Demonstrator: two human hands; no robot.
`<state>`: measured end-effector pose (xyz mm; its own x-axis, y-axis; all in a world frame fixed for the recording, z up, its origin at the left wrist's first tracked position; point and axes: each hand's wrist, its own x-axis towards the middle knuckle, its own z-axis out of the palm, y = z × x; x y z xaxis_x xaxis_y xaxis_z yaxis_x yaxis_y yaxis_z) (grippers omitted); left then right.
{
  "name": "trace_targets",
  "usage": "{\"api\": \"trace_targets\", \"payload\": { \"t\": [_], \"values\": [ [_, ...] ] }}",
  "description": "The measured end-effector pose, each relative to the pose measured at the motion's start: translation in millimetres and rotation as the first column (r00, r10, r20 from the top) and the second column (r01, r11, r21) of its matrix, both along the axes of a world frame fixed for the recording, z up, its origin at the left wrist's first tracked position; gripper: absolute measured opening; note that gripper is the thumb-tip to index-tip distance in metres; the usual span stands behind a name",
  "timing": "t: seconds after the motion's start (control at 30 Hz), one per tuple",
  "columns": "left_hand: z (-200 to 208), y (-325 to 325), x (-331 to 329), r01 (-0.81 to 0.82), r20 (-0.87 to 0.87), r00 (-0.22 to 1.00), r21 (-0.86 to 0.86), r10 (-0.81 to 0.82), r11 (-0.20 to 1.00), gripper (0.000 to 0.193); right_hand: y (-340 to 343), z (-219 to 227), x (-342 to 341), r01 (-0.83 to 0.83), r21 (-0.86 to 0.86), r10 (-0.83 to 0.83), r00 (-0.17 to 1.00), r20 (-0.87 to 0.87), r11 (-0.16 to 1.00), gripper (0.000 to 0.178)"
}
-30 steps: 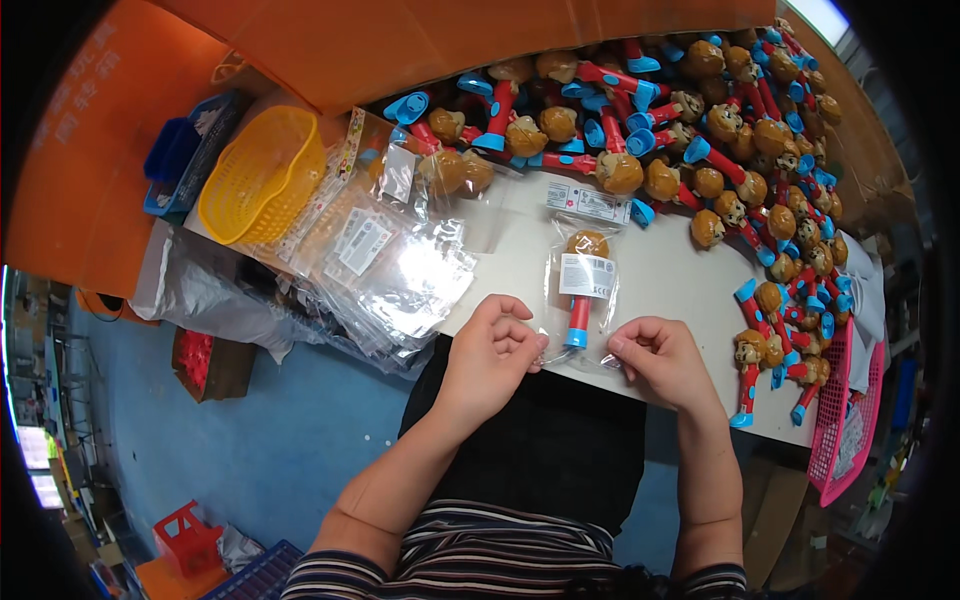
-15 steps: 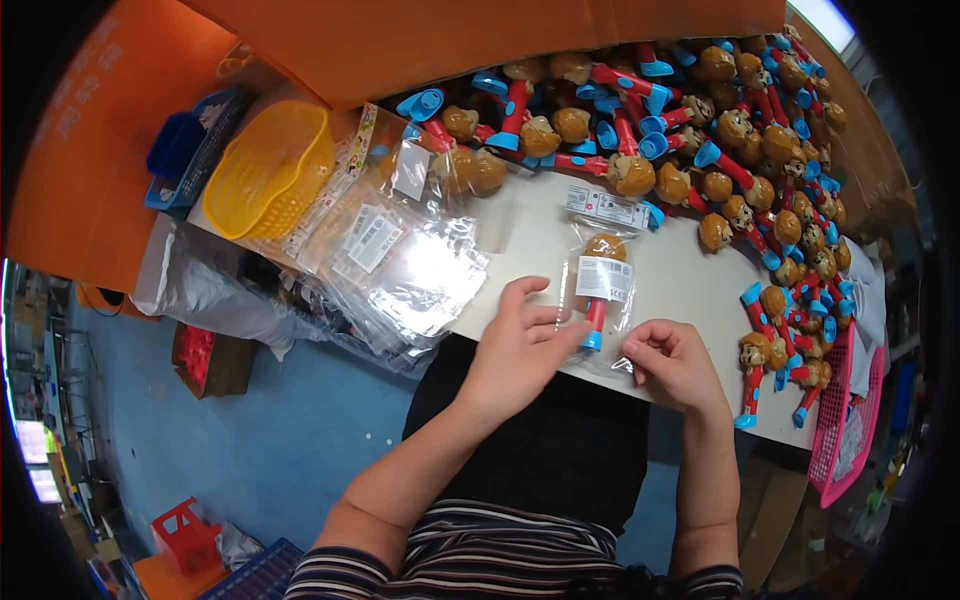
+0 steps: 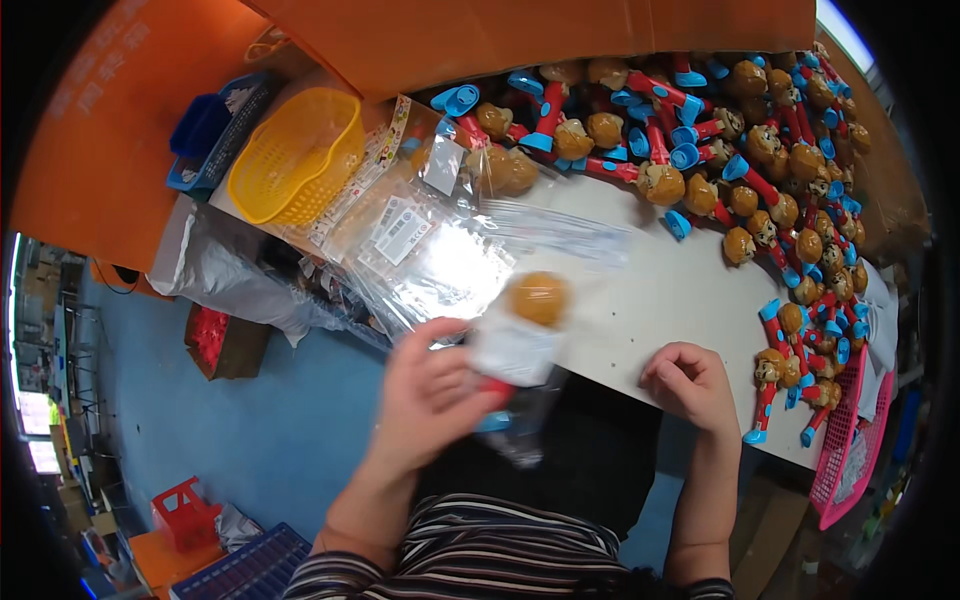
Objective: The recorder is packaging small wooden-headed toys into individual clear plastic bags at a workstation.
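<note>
My left hand [image 3: 430, 400] grips the lower end of a clear plastic bag holding a toy figure [image 3: 540, 298]. The figure has a round brown head, a red stem and a blue foot, with a white label across the bag. Motion blurs bag and figure, which hang over the table's near edge. My right hand [image 3: 693, 385] rests at the table's front edge, fingers curled in with nothing visible in them. Close to the bag lies a pile of flat clear bags [image 3: 440, 250] with labels. Loose toy figures [image 3: 765, 235] of the same kind heap up at the back and right.
On the left stand a yellow basket [image 3: 262, 170] and a blue bin [image 3: 205, 135]. A pink basket [image 3: 850, 440] sits at the table's right end. Orange board [image 3: 560, 40] walls the back of the white table [image 3: 600, 320]. A brown box with red contents [image 3: 220, 345] is on the floor.
My left hand has taken hold of the bagged toy figure and carried it left, off the tabletop. My right hand has come away from the bag, its fingers now curled in.
</note>
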<state>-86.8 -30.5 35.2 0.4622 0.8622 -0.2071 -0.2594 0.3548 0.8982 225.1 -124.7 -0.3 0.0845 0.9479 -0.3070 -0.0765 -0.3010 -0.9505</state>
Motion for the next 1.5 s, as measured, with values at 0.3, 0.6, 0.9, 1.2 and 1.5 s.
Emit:
{"api": "trace_targets", "payload": {
  "t": [0.3,0.6,0.9,1.2,1.5],
  "values": [
    [-103,63,-208,-0.754,-0.192,0.544,0.314,0.817,0.577,0.043,16,-2,-5,0.139,0.016,-0.14,0.99,0.022,0.99,0.015],
    [-191,150,-171,-0.827,-0.227,0.376,0.356,0.898,0.436,0.037,5,-14,-18,0.249,0.079,-0.258,0.955,0.144,0.965,0.013],
    [-33,72,-41,0.096,-0.376,0.735,0.882,0.564,0.462,0.027,17,-19,-35,0.365,0.213,-0.415,0.863,0.287,0.906,0.014],
    [-22,93,117,0.304,-0.543,0.427,0.839,0.724,0.451,0.092,10,-36,-34,0.401,0.301,-0.48,0.836,0.266,0.865,0.014],
    [-14,116,115,-0.039,-0.32,0.643,0.894,0.696,0.446,0.06,4,-31,-34,0.359,0.336,-0.476,0.787,0.394,0.871,0.015]
  ]
}}
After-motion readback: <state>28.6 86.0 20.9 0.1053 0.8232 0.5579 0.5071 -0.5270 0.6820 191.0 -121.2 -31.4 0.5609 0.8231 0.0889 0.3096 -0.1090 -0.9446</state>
